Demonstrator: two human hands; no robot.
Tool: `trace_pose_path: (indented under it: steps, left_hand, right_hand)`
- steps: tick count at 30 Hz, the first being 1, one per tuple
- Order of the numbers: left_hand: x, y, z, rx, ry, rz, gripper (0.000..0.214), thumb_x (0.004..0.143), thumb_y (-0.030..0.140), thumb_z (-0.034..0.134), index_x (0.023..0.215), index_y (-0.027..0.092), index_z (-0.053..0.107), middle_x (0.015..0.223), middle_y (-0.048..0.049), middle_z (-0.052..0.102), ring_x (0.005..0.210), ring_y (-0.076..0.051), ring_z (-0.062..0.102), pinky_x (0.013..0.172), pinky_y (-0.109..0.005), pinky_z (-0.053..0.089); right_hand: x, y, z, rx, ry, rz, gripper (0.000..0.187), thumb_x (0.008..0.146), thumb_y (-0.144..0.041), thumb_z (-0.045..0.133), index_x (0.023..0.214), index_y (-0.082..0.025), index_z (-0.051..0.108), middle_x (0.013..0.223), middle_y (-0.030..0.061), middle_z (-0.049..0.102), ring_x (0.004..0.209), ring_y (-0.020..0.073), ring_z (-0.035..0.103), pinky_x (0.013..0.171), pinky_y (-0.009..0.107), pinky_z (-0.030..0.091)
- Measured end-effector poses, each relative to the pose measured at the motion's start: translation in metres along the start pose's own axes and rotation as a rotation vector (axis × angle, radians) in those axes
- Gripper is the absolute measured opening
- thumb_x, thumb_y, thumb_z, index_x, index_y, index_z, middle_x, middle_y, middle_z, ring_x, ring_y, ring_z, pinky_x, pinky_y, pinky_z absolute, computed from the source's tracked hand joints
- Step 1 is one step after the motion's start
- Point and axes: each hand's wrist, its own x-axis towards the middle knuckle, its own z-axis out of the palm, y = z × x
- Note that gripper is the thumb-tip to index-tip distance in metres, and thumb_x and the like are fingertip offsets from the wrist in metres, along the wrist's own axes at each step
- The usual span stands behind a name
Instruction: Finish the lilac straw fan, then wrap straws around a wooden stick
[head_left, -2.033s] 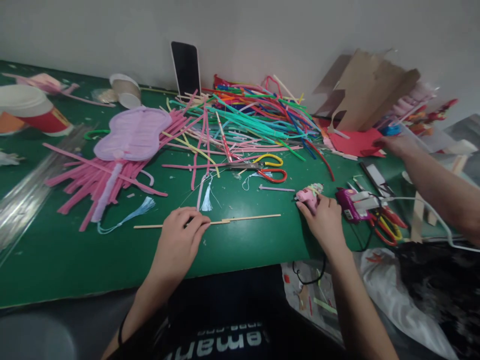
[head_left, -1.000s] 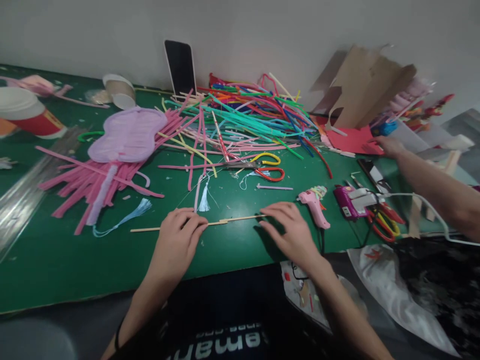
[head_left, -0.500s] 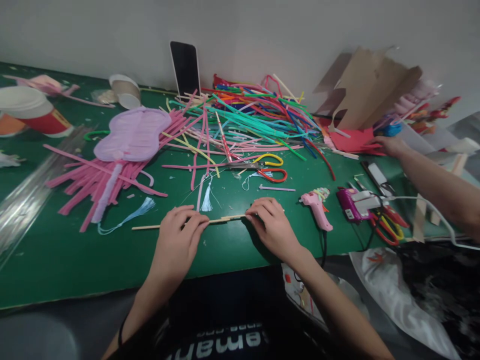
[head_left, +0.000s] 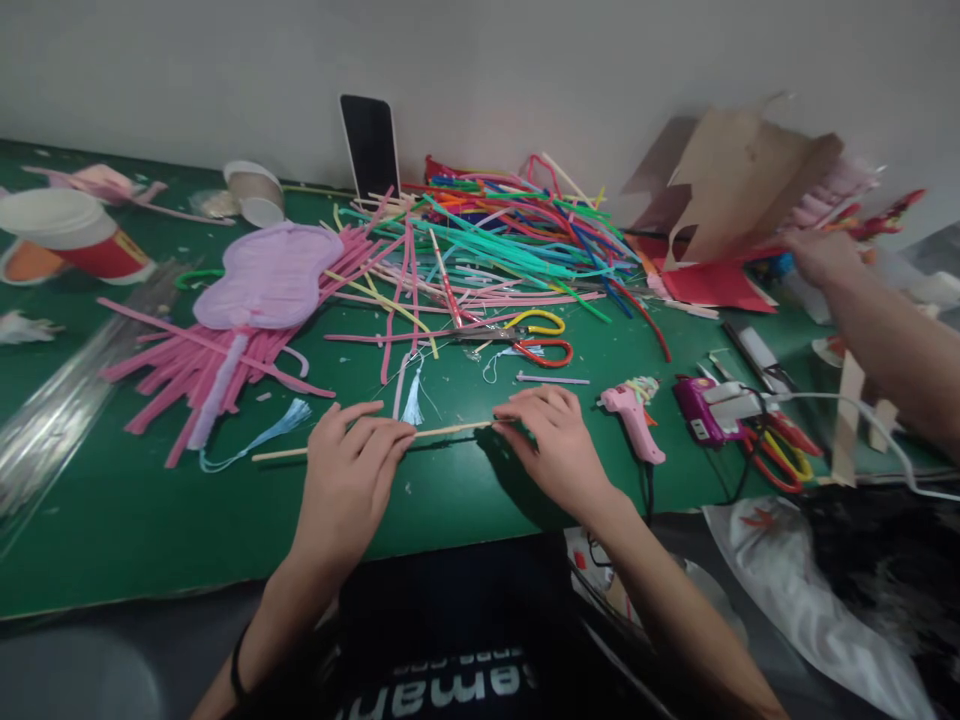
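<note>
Two thin wooden sticks meet between my hands in nearly one straight line, low over the green table (head_left: 450, 510). My left hand (head_left: 346, 475) pinches the left wooden stick (head_left: 279, 455), whose far end juts out past the palm. Thumb and fingers of my right hand (head_left: 559, 445) are closed on the right wooden stick (head_left: 476, 426), and its outer end is hidden behind them. Just beyond the sticks is a light blue tassel (head_left: 413, 398). A pink glue gun (head_left: 634, 420) lies to the right of my right hand.
Behind lie a heap of coloured pipe cleaners (head_left: 510, 240), scissors (head_left: 544, 350) and an upright phone (head_left: 371, 150). A lilac fuzzy fan shape (head_left: 270, 275) rests on pink strips at left, near a paper cup (head_left: 82, 235). A co-worker's arm (head_left: 885, 320) reaches in at right.
The sticks' inner ends, visibly offset before, now line up more closely. My hands have shifted very slightly. The co-worker's hand has moved right and up from the red paper towards the cardboard.
</note>
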Motion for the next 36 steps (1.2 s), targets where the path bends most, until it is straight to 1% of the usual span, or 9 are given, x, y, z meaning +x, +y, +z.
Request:
trace_pose_path:
  steps: [4, 7, 12, 16, 20, 24, 29, 32, 36]
  left_hand:
    - [0.003, 0.002, -0.003, 0.032, -0.001, 0.006, 0.014, 0.094, 0.023, 0.052, 0.099, 0.019, 0.064, 0.091, -0.0053, 0.072, 0.109, -0.029, 0.057, 0.102, -0.053, 0.038]
    - [0.005, 0.004, -0.006, 0.056, -0.007, 0.016, 0.016, 0.094, 0.024, 0.051, 0.098, 0.019, 0.065, 0.091, -0.0057, 0.072, 0.107, -0.028, 0.058, 0.104, -0.054, 0.036]
    - [0.007, 0.002, -0.008, 0.069, -0.054, 0.023, 0.019, 0.096, 0.029, 0.048, 0.096, 0.021, 0.065, 0.090, -0.0049, 0.072, 0.101, -0.027, 0.059, 0.105, -0.055, 0.034]
    - [0.007, -0.002, -0.009, 0.060, -0.107, 0.027, 0.023, 0.094, 0.039, 0.050, 0.099, 0.022, 0.064, 0.093, -0.0061, 0.071, 0.103, -0.028, 0.059, 0.102, -0.054, 0.036]
    - [0.007, -0.004, -0.010, 0.070, -0.132, 0.055, 0.021, 0.096, 0.035, 0.047, 0.093, 0.023, 0.065, 0.091, -0.0041, 0.072, 0.108, -0.028, 0.057, 0.105, -0.055, 0.033]
    - [0.007, -0.004, -0.012, 0.086, -0.133, 0.069, 0.022, 0.096, 0.035, 0.047, 0.092, 0.025, 0.066, 0.091, -0.0033, 0.072, 0.110, -0.028, 0.055, 0.104, -0.055, 0.032]
    - [0.005, -0.005, -0.010, 0.074, -0.111, 0.074, 0.021, 0.096, 0.034, 0.048, 0.097, 0.025, 0.066, 0.091, -0.0033, 0.072, 0.106, -0.027, 0.057, 0.105, -0.054, 0.033]
    - [0.003, -0.006, -0.009, 0.061, -0.114, 0.069, 0.019, 0.095, 0.034, 0.050, 0.099, 0.024, 0.066, 0.091, -0.0030, 0.073, 0.104, -0.026, 0.058, 0.107, -0.053, 0.032]
    - [0.003, -0.008, -0.009, 0.051, -0.144, 0.070, 0.020, 0.095, 0.033, 0.050, 0.095, 0.024, 0.067, 0.091, -0.0030, 0.073, 0.105, -0.026, 0.059, 0.105, -0.053, 0.033]
  right_hand:
    - [0.002, -0.001, -0.005, 0.005, -0.034, -0.004, 0.015, 0.096, -0.020, 0.052, 0.105, -0.020, 0.064, 0.093, 0.0045, 0.072, 0.095, 0.0194, 0.061, 0.093, 0.040, 0.038]
    - [0.002, -0.001, -0.008, 0.024, -0.088, -0.012, 0.015, 0.095, -0.023, 0.053, 0.107, -0.020, 0.063, 0.092, 0.0041, 0.072, 0.091, 0.0192, 0.060, 0.095, 0.041, 0.037]
    - [0.000, 0.002, -0.009, 0.051, -0.115, -0.020, 0.008, 0.094, -0.025, 0.056, 0.095, -0.022, 0.063, 0.088, 0.0017, 0.072, 0.089, 0.0182, 0.061, 0.100, 0.042, 0.033]
    - [0.000, 0.003, -0.007, 0.047, -0.115, -0.012, 0.012, 0.095, -0.027, 0.054, 0.092, -0.023, 0.065, 0.086, 0.0011, 0.072, 0.088, 0.0175, 0.062, 0.102, 0.043, 0.032]
    - [-0.001, 0.004, -0.006, 0.011, -0.122, -0.030, 0.015, 0.096, -0.029, 0.053, 0.094, -0.023, 0.066, 0.087, 0.0010, 0.073, 0.089, 0.0176, 0.062, 0.104, 0.044, 0.031]
    - [-0.003, 0.007, -0.005, 0.006, -0.142, -0.046, 0.013, 0.095, -0.028, 0.055, 0.102, -0.023, 0.064, 0.090, 0.0014, 0.073, 0.087, 0.0172, 0.063, 0.107, 0.046, 0.030]
    - [-0.002, 0.008, -0.005, 0.022, -0.157, -0.029, 0.008, 0.095, -0.023, 0.054, 0.092, -0.021, 0.062, 0.087, 0.0004, 0.073, 0.084, 0.0160, 0.063, 0.107, 0.046, 0.030]
    - [-0.001, 0.007, -0.006, 0.010, -0.160, -0.030, 0.012, 0.097, -0.025, 0.052, 0.092, -0.022, 0.062, 0.086, 0.0006, 0.073, 0.083, 0.0158, 0.063, 0.107, 0.046, 0.030]
    - [-0.002, 0.008, -0.007, 0.013, -0.171, -0.029, 0.011, 0.096, -0.028, 0.053, 0.095, -0.022, 0.062, 0.088, 0.0013, 0.073, 0.082, 0.0164, 0.063, 0.104, 0.045, 0.033]
